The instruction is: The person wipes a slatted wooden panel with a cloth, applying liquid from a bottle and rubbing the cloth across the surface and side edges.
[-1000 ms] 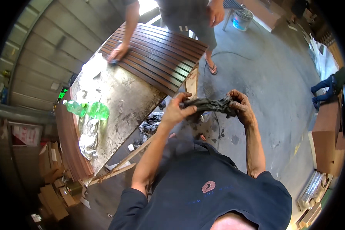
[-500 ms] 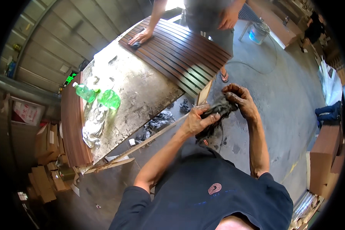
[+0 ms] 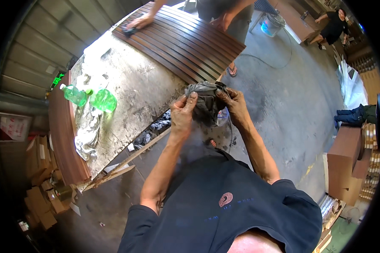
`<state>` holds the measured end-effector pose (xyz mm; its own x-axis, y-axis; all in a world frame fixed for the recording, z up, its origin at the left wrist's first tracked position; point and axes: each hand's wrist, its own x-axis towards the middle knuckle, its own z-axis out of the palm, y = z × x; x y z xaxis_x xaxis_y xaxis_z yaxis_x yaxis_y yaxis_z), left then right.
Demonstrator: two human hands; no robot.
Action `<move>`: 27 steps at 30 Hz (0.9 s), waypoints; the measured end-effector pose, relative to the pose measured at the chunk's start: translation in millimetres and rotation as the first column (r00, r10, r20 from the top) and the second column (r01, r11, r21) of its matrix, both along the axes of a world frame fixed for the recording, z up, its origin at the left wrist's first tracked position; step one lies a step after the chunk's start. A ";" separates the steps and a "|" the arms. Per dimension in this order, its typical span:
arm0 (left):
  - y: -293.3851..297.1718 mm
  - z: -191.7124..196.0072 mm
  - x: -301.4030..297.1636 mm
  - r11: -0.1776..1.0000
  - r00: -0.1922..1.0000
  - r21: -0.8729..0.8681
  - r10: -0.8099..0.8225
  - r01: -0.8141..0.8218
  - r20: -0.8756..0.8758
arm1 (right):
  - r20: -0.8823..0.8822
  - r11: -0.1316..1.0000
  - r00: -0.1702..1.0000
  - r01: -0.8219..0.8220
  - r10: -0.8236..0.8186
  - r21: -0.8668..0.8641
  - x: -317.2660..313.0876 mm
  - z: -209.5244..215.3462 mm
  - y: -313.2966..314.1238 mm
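I hold a crumpled dark grey rag [image 3: 207,103] in front of my chest with both hands. My left hand [image 3: 182,116] grips its left side, fingers stained dark. My right hand [image 3: 233,104] grips the right side. The rag hangs bunched between them, above the edge of a stained white worktable [image 3: 135,90]. On the far end of that table lies a dark brown slatted wooden panel [image 3: 185,40]. Another person's hand [image 3: 137,23] presses a dark cloth on the panel's far left corner.
Two green plastic bottles [image 3: 90,97] and a pale rag [image 3: 86,137] lie on the table's left. Loose wood strips [image 3: 126,162] lean below it. A blue bucket [image 3: 271,24] stands on the concrete floor beyond. Cardboard boxes [image 3: 346,168] sit right; another person [image 3: 333,25] is far off.
My hands have drawn together, bunching the rag from a stretched strip into a ball. The view has shifted, so the table and panel sit more to the left and higher.
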<state>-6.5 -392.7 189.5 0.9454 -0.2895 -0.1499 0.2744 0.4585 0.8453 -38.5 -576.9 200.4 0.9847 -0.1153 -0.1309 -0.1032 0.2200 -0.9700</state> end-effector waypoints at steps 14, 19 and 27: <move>35.1 9.0 18.1 0.946 0.988 -0.318 -0.098 0.057 -0.117 | 0.006 0.951 0.999 0.049 -0.053 0.305 9.6 -14.4 -2.2; 35.5 11.5 40.9 0.956 0.978 -0.280 -0.140 0.092 -0.155 | 0.040 0.850 0.997 -0.079 0.068 0.520 -7.9 -22.0 24.1; 65.7 -12.6 64.2 0.911 0.860 -0.219 -0.405 0.350 -0.312 | -0.339 0.549 0.920 0.390 -0.197 0.740 -22.7 -54.6 75.5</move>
